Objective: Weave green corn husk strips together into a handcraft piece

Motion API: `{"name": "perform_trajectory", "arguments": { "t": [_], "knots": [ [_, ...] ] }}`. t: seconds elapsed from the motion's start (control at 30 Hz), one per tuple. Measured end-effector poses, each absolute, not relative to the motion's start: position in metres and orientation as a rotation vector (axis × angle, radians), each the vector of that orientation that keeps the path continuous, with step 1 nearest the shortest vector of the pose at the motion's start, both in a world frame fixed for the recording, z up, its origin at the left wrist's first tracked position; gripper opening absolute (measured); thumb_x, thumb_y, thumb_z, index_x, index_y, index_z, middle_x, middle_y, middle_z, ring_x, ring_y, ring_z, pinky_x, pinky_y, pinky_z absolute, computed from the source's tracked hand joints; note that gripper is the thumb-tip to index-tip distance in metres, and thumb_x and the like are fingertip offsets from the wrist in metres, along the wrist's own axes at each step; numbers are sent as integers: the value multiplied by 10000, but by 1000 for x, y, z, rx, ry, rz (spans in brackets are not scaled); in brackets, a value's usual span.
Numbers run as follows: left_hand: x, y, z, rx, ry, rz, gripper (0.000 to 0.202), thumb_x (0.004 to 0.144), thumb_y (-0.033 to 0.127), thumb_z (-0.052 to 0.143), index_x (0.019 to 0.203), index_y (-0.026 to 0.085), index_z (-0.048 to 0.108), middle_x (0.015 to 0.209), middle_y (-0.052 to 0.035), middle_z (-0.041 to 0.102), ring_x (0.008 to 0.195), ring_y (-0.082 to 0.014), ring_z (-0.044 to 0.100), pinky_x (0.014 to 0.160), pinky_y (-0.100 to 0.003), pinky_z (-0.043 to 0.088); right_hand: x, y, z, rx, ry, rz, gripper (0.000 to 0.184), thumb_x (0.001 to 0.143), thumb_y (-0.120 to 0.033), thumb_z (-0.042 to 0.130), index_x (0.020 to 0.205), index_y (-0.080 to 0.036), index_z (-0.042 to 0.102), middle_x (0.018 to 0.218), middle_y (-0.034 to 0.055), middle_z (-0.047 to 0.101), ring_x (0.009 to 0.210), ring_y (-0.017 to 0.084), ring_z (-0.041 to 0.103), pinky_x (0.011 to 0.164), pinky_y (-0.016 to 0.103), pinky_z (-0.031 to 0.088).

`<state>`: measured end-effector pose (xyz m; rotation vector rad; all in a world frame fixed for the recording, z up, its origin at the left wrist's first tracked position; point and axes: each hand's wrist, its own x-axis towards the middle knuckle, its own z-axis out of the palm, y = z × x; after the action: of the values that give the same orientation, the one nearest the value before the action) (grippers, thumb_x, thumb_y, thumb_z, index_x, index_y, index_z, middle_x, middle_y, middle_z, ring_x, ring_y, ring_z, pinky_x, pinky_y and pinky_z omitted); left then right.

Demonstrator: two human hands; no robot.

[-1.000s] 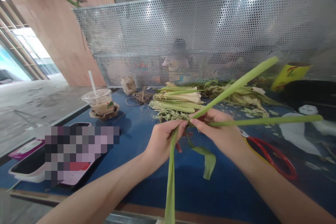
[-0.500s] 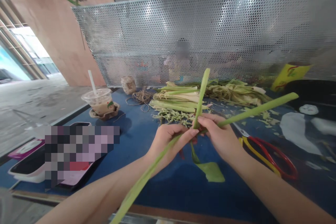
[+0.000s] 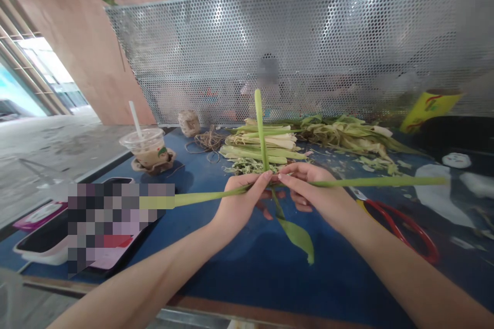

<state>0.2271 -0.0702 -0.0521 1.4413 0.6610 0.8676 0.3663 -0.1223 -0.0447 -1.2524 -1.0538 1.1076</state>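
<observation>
Over the blue tabletop [image 3: 247, 277], both hands pinch long green leaf strips [image 3: 386, 182] where they cross. My left hand [image 3: 235, 200] is closed on the crossing, thumb on top; a pale green end sticks out past it to the left. My right hand [image 3: 320, 195] grips the same spot from the other side, thumb and forefinger together, with a strip running out to the right. From between the hands one strip stands almost upright, and a broad leaf end [image 3: 297, 236] hangs below. The crossing itself is mostly hidden by fingers. Red-handled scissors [image 3: 409, 231] lie beside my right forearm.
Behind the hands lie stacked pale-green stalks [image 3: 266, 144], limp leaves [image 3: 347, 136] and brown twine [image 3: 210, 139]. An iced drink cup [image 3: 144, 151] and phone-like devices [image 3: 42, 239] are at left. A yellow packet [image 3: 430, 110] stands far right, before a perforated metal screen [image 3: 239, 36].
The strips have turned: the left end rose from the lower left to nearly level, the right end dropped to level, and the upright one swung left. Both hands still hold the crossing.
</observation>
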Motion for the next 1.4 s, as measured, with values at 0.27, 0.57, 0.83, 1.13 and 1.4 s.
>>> {"name": "perform_trajectory", "arguments": {
  "t": [0.27, 0.57, 0.83, 1.13, 1.4],
  "knots": [
    [226, -67, -50, 1394, 677, 956, 260, 736, 360, 590, 835, 128, 653, 930, -80, 684, 728, -235, 669, 379, -242, 530, 371, -122, -42, -977, -826, 1241, 148, 695, -280, 671, 736, -164, 591, 606, -35, 569, 495, 60, 539, 379, 151, 413],
    [227, -58, -51, 1272, 663, 976, 277, 723, 305, 624, 929, 122, 640, 943, -88, 682, 845, -269, 655, 464, -272, 571, 381, -116, -43, -939, -692, 938, 45, 713, -153, 636, 693, -161, 675, 792, 32, 685, 707, 99, 629, 734, 211, 548],
    [228, -59, -50, 1231, 681, 946, 250, 724, 239, 626, 933, 103, 640, 854, -86, 692, 816, -235, 662, 487, -259, 582, 382, -116, -45, -900, -991, 833, 145, 780, -234, 569, 873, -190, 671, 937, 47, 673, 785, 135, 638, 729, 276, 549],
    [227, -61, -54, 1329, 644, 953, 242, 705, 264, 635, 899, 118, 638, 880, -74, 684, 808, -233, 660, 492, -270, 580, 379, -120, -41, -1024, -820, 859, 47, 712, -203, 599, 694, -172, 629, 797, 38, 650, 669, 123, 601, 567, 244, 548],
    [228, -67, -53, 1484, 680, 1056, 214, 708, 269, 614, 861, 122, 645, 885, -60, 678, 741, -187, 637, 507, -276, 579, 376, -119, -47, -1002, -659, 1140, 98, 576, -70, 540, 554, -165, 555, 694, -4, 582, 559, 103, 555, 411, 210, 489]
  ]
}}
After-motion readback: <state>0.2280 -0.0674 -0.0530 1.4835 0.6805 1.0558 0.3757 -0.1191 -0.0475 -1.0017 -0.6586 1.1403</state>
